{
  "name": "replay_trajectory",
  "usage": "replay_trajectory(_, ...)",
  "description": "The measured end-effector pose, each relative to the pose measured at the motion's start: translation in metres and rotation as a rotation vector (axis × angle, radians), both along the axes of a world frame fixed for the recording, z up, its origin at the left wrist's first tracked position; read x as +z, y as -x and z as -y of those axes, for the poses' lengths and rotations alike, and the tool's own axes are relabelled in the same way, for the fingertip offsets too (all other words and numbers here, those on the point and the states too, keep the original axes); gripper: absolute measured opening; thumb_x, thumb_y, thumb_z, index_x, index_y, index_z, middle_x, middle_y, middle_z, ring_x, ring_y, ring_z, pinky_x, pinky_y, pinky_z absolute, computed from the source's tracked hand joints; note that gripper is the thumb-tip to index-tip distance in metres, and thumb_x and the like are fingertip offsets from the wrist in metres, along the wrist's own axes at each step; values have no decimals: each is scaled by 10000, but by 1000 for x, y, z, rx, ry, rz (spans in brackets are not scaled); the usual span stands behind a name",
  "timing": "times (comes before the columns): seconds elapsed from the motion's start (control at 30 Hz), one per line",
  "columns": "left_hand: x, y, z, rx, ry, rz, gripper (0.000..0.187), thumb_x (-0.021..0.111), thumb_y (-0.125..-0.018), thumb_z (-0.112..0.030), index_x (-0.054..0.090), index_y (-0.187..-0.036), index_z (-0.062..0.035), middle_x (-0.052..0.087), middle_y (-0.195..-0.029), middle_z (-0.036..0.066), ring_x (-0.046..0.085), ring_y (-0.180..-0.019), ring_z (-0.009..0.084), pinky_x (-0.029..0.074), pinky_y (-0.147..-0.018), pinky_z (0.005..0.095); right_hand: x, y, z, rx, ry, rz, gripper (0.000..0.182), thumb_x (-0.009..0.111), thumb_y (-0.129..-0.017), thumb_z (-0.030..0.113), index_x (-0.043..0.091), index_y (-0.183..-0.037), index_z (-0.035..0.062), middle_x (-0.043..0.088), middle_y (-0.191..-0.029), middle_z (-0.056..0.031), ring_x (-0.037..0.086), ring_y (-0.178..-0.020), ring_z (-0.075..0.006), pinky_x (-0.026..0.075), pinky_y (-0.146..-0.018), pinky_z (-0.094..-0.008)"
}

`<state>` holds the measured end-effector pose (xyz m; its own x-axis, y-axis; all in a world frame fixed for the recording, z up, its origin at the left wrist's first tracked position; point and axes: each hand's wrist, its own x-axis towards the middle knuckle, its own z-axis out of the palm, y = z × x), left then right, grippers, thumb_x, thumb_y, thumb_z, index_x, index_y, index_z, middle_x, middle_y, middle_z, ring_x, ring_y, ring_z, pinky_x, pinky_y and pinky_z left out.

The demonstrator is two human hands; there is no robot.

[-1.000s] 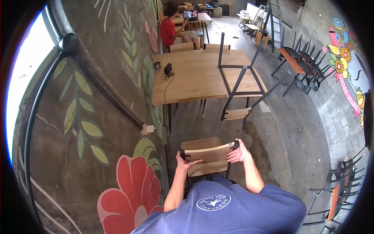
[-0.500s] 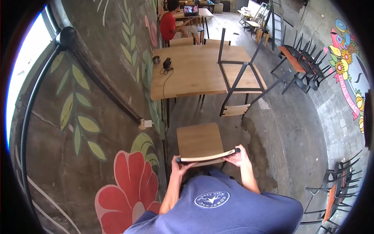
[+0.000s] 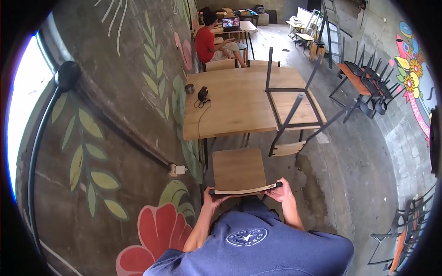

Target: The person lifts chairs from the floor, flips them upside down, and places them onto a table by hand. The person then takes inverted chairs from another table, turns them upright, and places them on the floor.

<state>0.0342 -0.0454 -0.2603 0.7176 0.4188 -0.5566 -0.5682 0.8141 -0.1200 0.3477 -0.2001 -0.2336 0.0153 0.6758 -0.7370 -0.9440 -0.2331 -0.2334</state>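
A wooden chair with a dark frame stands in front of me, its square seat (image 3: pixel 239 168) toward the table and its curved backrest (image 3: pixel 244 190) nearest my body. My left hand (image 3: pixel 213 198) grips the left end of that backrest, at the black frame tip. At the right end, my right hand (image 3: pixel 282 191) holds it with fingers curled underneath. The seat's far edge lies close to the near edge of a wooden table (image 3: pixel 230 110). The chair's legs are hidden beneath the seat.
Upside down on the table's right side lies another chair, its backrest (image 3: pixel 288 148) hanging over the edge. A black adapter (image 3: pixel 202 94) with cable and a small cup (image 3: pixel 189 88) sit at left. A person in red (image 3: pixel 207 43) sits beyond. Stacked chairs (image 3: pixel 368 83) line the right.
My view has tilted up slightly, so the table and far room appear lower. The chair has come slightly closer to the table. Both hands keep their hold on the backrest.
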Motion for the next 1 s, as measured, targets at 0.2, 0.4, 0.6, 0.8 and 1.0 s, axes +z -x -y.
replay_trajectory(0.2, 3, -38, -66, -29, -61, -29, 773, 539, -643, -193, 274, -1328, 46, 279, -1390, 252, 264, -1278, 460, 225, -1033, 663, -13, -39, -73, 23, 44, 40, 538, 484, -719, 339, 522, -1054, -80, 545, -1069, -228, 520, -922, -338, 446, -857, -422)
replay_trajectory(0.4, -24, -60, -119, -65, -84, -54, 734, 535, -649, -206, 322, -1306, 45, 324, -1365, 257, 309, -1254, 458, 238, -1030, 660, -22, -56, -109, 1, 12, 59, 510, 467, -724, 345, 547, -1035, -51, 571, -1026, -208, 525, -919, -325, 446, -821, -415)
replay_trajectory(0.6, -42, -72, -143, -46, -44, -101, 669, 525, -675, -214, 371, -1271, 50, 372, -1332, 259, 345, -1235, 451, 252, -1023, 657, -51, -74, -136, -10, -45, 9, 508, 472, -731, 346, 536, -1039, -53, 569, -1013, -206, 524, -925, -330, 442, -834, -431)
replay_trajectory(0.8, -69, -88, -172, -19, -62, -149, 707, 516, -688, -204, 301, -1304, 68, 357, -1319, 274, 342, -1226, 461, 248, -1029, 657, -56, -87, -164, -15, -14, 68, 511, 491, -727, 352, 539, -1044, -46, 562, -1026, -211, 520, -960, -346, 440, -841, -438)
replay_trajectory(1.0, -100, -100, -197, -31, -51, -123, 696, 516, -692, -215, 313, -1300, 57, 368, -1321, 266, 341, -1230, 459, 251, -1027, 650, -82, -98, -183, -72, -38, 72, 520, 526, -720, 324, 523, -1064, -67, 528, -1087, -236, 491, -1020, -379, 416, -939, -483)
